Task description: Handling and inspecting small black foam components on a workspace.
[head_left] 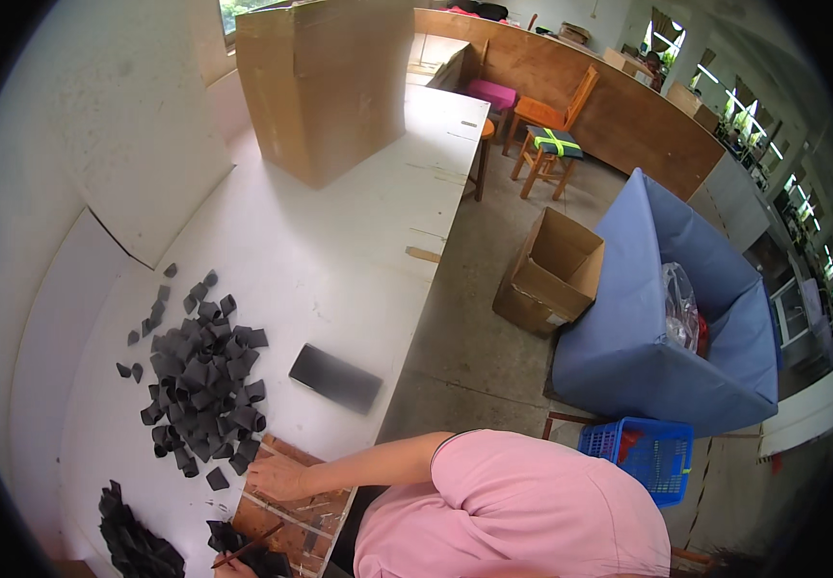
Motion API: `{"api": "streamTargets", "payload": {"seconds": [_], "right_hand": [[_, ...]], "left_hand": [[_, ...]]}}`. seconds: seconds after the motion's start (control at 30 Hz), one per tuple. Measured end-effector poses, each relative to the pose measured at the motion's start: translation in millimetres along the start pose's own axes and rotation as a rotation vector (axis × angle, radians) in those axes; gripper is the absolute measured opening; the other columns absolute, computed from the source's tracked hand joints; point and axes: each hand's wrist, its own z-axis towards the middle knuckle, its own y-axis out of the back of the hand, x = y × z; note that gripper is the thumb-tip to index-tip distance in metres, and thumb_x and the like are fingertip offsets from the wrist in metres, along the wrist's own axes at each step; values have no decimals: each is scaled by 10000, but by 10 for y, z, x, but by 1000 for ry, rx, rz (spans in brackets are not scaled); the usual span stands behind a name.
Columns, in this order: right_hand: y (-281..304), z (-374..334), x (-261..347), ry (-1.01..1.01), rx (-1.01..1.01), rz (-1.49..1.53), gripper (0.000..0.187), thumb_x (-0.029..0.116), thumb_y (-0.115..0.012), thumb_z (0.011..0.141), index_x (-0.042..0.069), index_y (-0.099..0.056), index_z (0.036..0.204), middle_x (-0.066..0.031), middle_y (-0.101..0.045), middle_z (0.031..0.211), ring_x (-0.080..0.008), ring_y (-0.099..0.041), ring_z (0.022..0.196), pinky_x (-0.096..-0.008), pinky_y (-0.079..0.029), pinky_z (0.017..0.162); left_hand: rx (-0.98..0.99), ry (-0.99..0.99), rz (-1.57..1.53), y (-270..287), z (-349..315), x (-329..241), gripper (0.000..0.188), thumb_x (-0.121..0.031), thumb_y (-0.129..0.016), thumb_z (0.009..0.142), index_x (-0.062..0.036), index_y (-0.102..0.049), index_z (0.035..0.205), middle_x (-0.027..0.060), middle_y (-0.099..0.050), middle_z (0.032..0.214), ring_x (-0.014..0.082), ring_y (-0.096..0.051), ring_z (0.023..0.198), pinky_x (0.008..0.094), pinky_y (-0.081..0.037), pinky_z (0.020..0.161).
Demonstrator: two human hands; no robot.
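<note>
My right hand [279, 477] rests on a brown wooden board [286, 520] at the table's near edge. Its fingers are curled in; whatever they hold is hidden. Just beyond the fingertips begins a heap of small black folded pieces [204, 371]. My left hand [234, 569], cut off by the lower edge, grips a thin reddish-brown stick [254, 543]. Beside it, dark material [225, 535] lies partly over the board. Farther left is a loose bunch of black strips [132, 539]. A dark grey rectangular piece [336, 378] lies to the right of the heap.
A tall cardboard box [325, 96] stands at the far end of the white table [339, 250]. On the floor to the right are an open carton [551, 275], a large blue fabric bin [619, 328] and a blue plastic basket [662, 462]. Wooden stools and a chair [551, 111] stand farther off.
</note>
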Motion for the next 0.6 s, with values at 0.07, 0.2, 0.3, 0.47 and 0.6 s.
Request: {"api": "streamTargets", "payload": {"seconds": [0.07,0.2,0.3,0.47,0.6], "right_hand": [[169,-266,-334,-122,24,49,138,124,-585,720,24,-494,749,-114,-496,761,-291,-526,742,-379,-435,643],[462,-261,-59,-93,86,129,121,124,-563,740,25,-496,759,-134,-512,749,-318,-538,730,-405,-437,626],[652,-342,12,-92,59,153,121,128,-553,741,19,-502,744,-136,-524,736,-323,-541,728,-404,-439,624],[837,-442,135,-170,132,166,128,132,-537,744,11,-514,712,-139,-535,714,-318,-548,734,-403,-442,627],[856,-406,351,-129,196,224,118,128,-524,749,15,-518,718,-140,-534,716,-316,-549,731,-401,-443,642]], "left_hand": [[224,-258,-348,579,169,-521,239,-170,-406,841,-8,-554,749,179,-529,691,303,-510,590,410,-422,584],[442,-394,-716,2013,544,-540,176,-73,-525,750,82,-606,767,240,-602,784,380,-575,751,428,-457,706],[67,-510,-875,1705,547,-543,172,-60,-516,752,94,-592,758,250,-593,759,397,-564,728,438,-456,677],[455,-489,-742,2216,622,-713,165,-45,-512,755,90,-588,814,260,-585,765,403,-561,730,441,-455,670],[441,-446,-718,2458,599,-586,158,-62,-539,754,76,-597,804,248,-595,790,404,-567,745,441,-455,673]]}}
